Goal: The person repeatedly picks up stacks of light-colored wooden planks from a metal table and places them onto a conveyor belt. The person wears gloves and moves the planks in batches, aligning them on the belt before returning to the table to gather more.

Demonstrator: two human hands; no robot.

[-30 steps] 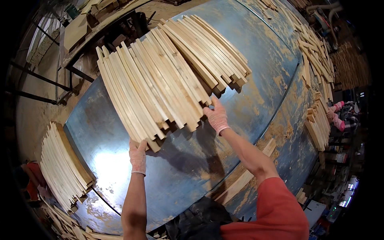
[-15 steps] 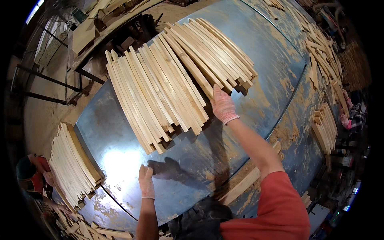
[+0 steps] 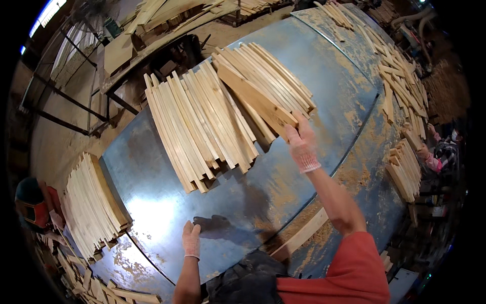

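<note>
My right hand (image 3: pixel 302 144), in a pale pink-white work glove, grips the near end of a wooden slat (image 3: pixel 255 96). The slat's broad, knotted face shows, and it lies slanted over a row of narrow slats (image 3: pixel 276 68) standing on edge. Left of it, a wider row of slats (image 3: pixel 200 124) sits side by side on the metal tabletop (image 3: pixel 329 137), its ends uneven. Nearer to me, my left hand (image 3: pixel 191 239), gloved too, hovers over the shiny table with its fingers apart and nothing in them. Its shadow falls beside it.
Another row of slats (image 3: pixel 93 202) stands at the left, beside a person (image 3: pixel 38 202). At the right a person's hands (image 3: pixel 428 154) hold wood near a smaller stack (image 3: pixel 404 169). Loose offcuts (image 3: pixel 400 81) lie along the far right. A plank (image 3: pixel 301 234) rests near my right arm.
My right hand has moved right and toward me, lifting and tilting the slat so its broad face shows. My left hand has shifted slightly right and nearer; the view has moved a little.
</note>
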